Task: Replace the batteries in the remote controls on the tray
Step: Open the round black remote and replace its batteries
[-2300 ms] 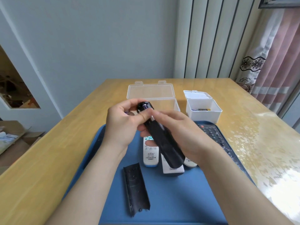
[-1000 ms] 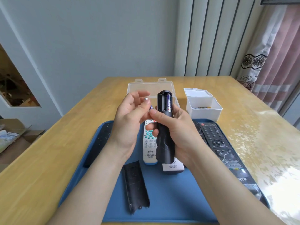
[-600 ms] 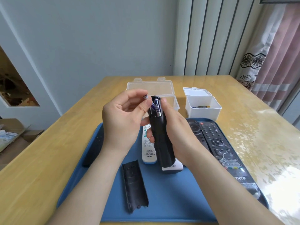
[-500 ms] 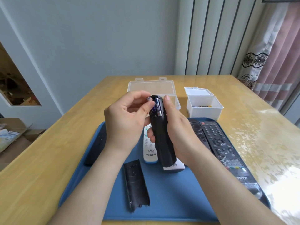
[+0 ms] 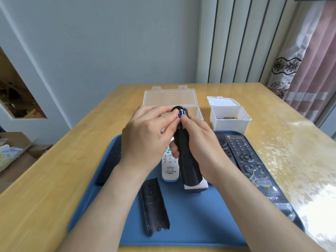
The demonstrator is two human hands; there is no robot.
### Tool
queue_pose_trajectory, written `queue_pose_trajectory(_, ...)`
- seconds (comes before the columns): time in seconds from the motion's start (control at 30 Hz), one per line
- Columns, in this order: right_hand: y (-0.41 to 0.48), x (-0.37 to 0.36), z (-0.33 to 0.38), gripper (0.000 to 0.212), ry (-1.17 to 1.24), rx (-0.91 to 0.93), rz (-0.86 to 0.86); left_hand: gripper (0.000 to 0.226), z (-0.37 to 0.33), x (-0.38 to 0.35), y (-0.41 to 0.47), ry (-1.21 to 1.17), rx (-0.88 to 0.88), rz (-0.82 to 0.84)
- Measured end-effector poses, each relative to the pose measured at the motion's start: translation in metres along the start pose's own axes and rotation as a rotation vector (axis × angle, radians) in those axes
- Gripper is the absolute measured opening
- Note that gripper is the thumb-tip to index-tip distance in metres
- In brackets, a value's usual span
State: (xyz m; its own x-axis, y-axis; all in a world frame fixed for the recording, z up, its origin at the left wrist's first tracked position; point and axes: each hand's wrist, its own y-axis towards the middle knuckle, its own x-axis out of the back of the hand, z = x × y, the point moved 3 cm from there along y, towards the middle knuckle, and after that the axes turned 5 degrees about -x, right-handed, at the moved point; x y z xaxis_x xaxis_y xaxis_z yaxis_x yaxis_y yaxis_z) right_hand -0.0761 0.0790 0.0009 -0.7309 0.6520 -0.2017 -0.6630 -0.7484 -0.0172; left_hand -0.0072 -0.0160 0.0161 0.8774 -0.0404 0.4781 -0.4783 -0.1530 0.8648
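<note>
My right hand (image 5: 198, 142) grips a black remote (image 5: 187, 160) upright over the blue tray (image 5: 190, 224), its open battery bay facing me. My left hand (image 5: 147, 139) pinches a blue battery (image 5: 180, 114) at the top of that bay, fingertips pressed against it. The remote's black battery cover (image 5: 154, 206) lies on the tray near me. A white remote (image 5: 169, 166) and another white one (image 5: 195, 186) lie under my hands. Two black remotes (image 5: 251, 164) lie along the tray's right side, and one more black remote (image 5: 109, 164) on the left.
Behind the tray stand a clear plastic box (image 5: 171, 96) with its lid open and a small white box (image 5: 230, 119) holding batteries. The wooden table (image 5: 54, 179) runs to the wall; cardboard boxes (image 5: 16, 150) sit on the floor at left.
My left hand has brought the loose battery from beside the remote onto the top of the battery bay, and the remote has tilted slightly away from me.
</note>
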Motion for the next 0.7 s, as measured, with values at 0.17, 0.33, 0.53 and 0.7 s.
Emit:
queue_pose_trajectory(0.17, 0.005, 0.006, 0.000, 0.022, -0.111, 0.039, -0.004, 0.025, 0.005, -0.001, 0.001, -0.277, 0.185, 0.144)
queue_pose_trajectory(0.33, 0.010, 0.027, 0.008, 0.014, -0.039, -0.041, -0.067, 0.020, 0.016, 0.016, 0.002, -0.235, 0.321, 0.665)
queue_pose_trajectory(0.53, 0.011, 0.032, 0.006, 0.013, -0.051, -0.067, -0.105, 0.053, 0.010, 0.013, -0.026, 0.285, 0.295, 1.524)
queue_pose_trajectory(0.7, 0.011, 0.025, 0.001, 0.013, -0.036, -0.092, -0.071, 0.042, 0.016, 0.010, -0.027, 0.181, 0.371, 1.475)
